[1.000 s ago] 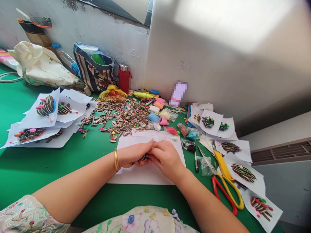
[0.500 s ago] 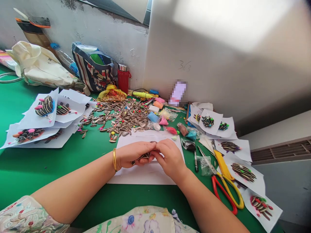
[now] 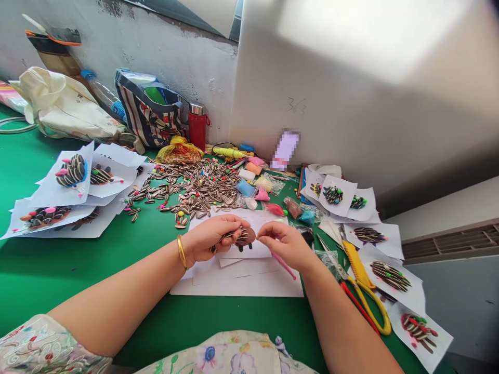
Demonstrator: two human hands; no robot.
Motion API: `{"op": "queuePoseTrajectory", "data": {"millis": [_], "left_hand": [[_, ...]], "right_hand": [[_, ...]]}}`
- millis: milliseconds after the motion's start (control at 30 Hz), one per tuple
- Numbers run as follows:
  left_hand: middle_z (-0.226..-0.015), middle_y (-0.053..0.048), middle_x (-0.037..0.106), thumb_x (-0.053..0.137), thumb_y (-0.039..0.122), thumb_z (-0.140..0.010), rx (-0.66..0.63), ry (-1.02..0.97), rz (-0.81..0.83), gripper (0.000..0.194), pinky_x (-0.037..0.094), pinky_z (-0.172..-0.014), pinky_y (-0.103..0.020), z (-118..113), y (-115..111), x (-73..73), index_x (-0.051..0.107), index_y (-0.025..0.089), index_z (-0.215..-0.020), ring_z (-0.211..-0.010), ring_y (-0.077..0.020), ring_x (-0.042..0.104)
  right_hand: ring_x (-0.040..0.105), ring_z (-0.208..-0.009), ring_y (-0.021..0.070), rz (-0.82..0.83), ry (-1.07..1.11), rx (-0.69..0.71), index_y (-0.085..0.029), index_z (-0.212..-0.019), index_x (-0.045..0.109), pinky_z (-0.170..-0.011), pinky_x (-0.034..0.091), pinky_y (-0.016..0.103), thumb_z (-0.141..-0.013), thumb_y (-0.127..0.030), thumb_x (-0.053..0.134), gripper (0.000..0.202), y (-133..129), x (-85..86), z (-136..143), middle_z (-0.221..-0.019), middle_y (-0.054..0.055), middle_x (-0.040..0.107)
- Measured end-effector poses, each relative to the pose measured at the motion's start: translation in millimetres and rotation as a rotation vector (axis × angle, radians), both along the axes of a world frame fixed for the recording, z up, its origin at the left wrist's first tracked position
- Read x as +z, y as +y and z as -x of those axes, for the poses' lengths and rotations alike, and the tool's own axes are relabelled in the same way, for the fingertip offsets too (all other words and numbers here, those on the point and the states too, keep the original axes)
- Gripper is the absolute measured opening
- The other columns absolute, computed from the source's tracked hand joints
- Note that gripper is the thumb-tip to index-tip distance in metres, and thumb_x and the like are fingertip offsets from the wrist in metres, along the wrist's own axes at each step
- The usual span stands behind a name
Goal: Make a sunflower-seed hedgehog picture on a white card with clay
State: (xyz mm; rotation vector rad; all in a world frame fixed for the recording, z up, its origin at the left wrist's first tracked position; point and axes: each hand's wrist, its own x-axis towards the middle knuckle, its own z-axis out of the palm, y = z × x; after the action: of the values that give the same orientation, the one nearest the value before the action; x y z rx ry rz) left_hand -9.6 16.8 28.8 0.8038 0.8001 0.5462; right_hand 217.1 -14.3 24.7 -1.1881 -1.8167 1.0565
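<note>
My left hand [image 3: 205, 239] is closed around several striped sunflower seeds [image 3: 227, 237], held just above the paper. Beside its fingertips is a brown clay shape [image 3: 247, 237] with small dark stubs under it, seemingly on the white paper [image 3: 241, 283]. Thumb and forefinger of my right hand [image 3: 284, 243] are pinched together at the right tip of the brown clay; whether anything is between them I cannot make out. A thin pink stick [image 3: 284, 265] slants across the paper below my right hand.
A heap of sunflower seeds [image 3: 210, 189] lies behind the paper. Bagged coloured clay, such as a blue lump [image 3: 246, 188], sits to its right. Scissors [image 3: 368, 301] and a yellow cutter [image 3: 357, 264] lie right. Seed-covered figures on paper [image 3: 72, 170] stack left, others right [image 3: 391, 276].
My hands were together around the seeds and have moved apart. The brown clay shape now shows between them, and the pink stick has come into sight under my right hand.
</note>
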Motion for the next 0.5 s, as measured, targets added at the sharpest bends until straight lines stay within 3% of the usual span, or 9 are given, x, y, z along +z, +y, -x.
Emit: {"op": "queuePoseTrajectory", "data": {"millis": [67, 100, 167, 233, 300, 367, 433, 500], "left_hand": [[-0.066, 0.004, 0.049, 0.067, 0.025, -0.080, 0.012, -0.013, 0.005, 0.025, 0.013, -0.037, -0.014, 0.1, 0.5, -1.7, 0.064, 0.014, -0.102, -0.044, -0.0024, 0.033], [-0.065, 0.004, 0.049, 0.067, 0.025, -0.081, 0.010, -0.019, 0.006, 0.025, 0.014, -0.037, -0.013, -0.1, 0.4, -2.7, 0.063, 0.015, -0.103, -0.043, -0.0023, 0.032], [-0.065, 0.004, 0.050, 0.066, 0.027, -0.082, -0.003, -0.026, 0.002, 0.023, 0.014, -0.037, -0.013, -0.7, -0.1, -4.3, 0.062, 0.016, -0.102, -0.042, -0.0020, 0.031], [-0.064, 0.004, 0.049, 0.067, 0.030, -0.084, -0.014, -0.025, -0.009, 0.018, 0.014, -0.037, -0.013, -1.6, -0.7, -4.8, 0.060, 0.016, -0.093, -0.042, -0.0016, 0.029], [-0.062, 0.005, 0.047, 0.067, 0.034, -0.084, -0.031, -0.018, -0.028, 0.021, 0.013, -0.037, -0.013, -2.2, -1.5, -4.0, 0.058, 0.015, -0.083, -0.042, -0.0011, 0.028], [-0.061, 0.005, 0.045, 0.066, 0.038, -0.086, -0.052, -0.008, -0.041, 0.024, 0.012, -0.037, -0.014, -2.4, -2.7, -2.2, 0.061, 0.014, -0.085, -0.041, -0.0011, 0.027], [-0.061, 0.005, 0.045, 0.065, 0.041, -0.087, -0.070, 0.000, -0.042, 0.030, 0.013, -0.037, -0.014, -2.5, -4.4, 0.0, 0.064, 0.015, -0.101, -0.041, -0.0020, 0.028], [-0.061, 0.005, 0.046, 0.064, 0.043, -0.087, -0.090, -0.006, -0.044, 0.040, 0.015, -0.038, -0.014, -3.0, -6.8, 2.4, 0.061, 0.017, -0.118, -0.042, -0.0030, 0.029]], "right_hand": [[0.055, -0.065, 0.0166, -0.094, 0.327, -0.126, -0.027, -0.088, 0.070, -0.061, 0.043, 0.031, -0.089, -0.057, 0.056, 0.033, 5.0, 6.5, -16.8, -0.072, 0.001, 0.064], [0.052, -0.064, 0.0166, -0.134, 0.388, -0.177, -0.032, -0.099, 0.069, -0.060, 0.042, 0.031, -0.094, -0.065, 0.038, 0.046, 7.4, 9.3, -24.4, -0.072, 0.001, 0.063], [0.049, -0.061, 0.0171, -0.167, 0.521, -0.274, -0.037, -0.108, 0.068, -0.058, 0.040, 0.031, -0.096, -0.069, 0.015, 0.063, 11.9, 11.4, -34.2, -0.069, 0.002, 0.060], [0.047, -0.057, 0.0165, -0.129, 0.601, -0.333, -0.036, -0.105, 0.069, -0.057, 0.040, 0.031, -0.097, -0.067, 0.012, 0.066, 14.9, 7.0, -33.4, -0.065, 0.001, 0.057], [0.050, -0.059, 0.0169, -0.037, 0.551, -0.307, -0.029, -0.098, 0.071, -0.059, 0.043, 0.032, -0.097, -0.068, 0.019, 0.065, 15.2, -2.2, -22.7, -0.063, 0.002, 0.056], [0.057, -0.067, 0.0172, -0.018, 0.426, -0.305, -0.024, -0.094, 0.071, -0.064, 0.047, 0.032, -0.094, -0.062, 0.044, 0.046, 12.1, -11.1, -6.9, -0.069, 0.003, 0.061], [0.061, -0.076, 0.0177, -0.041, 0.236, -0.225, -0.024, -0.099, 0.071, -0.070, 0.049, 0.032, -0.088, -0.049, 0.062, 0.029, 6.5, -15.8, 8.6, -0.083, 0.003, 0.067], [0.061, -0.079, 0.0168, -0.138, 0.091, -0.161, -0.023, -0.103, 0.070, -0.072, 0.049, 0.032, -0.088, -0.039, 0.064, 0.023, 0.4, -15.7, 20.7, -0.089, 0.004, 0.069]]}}
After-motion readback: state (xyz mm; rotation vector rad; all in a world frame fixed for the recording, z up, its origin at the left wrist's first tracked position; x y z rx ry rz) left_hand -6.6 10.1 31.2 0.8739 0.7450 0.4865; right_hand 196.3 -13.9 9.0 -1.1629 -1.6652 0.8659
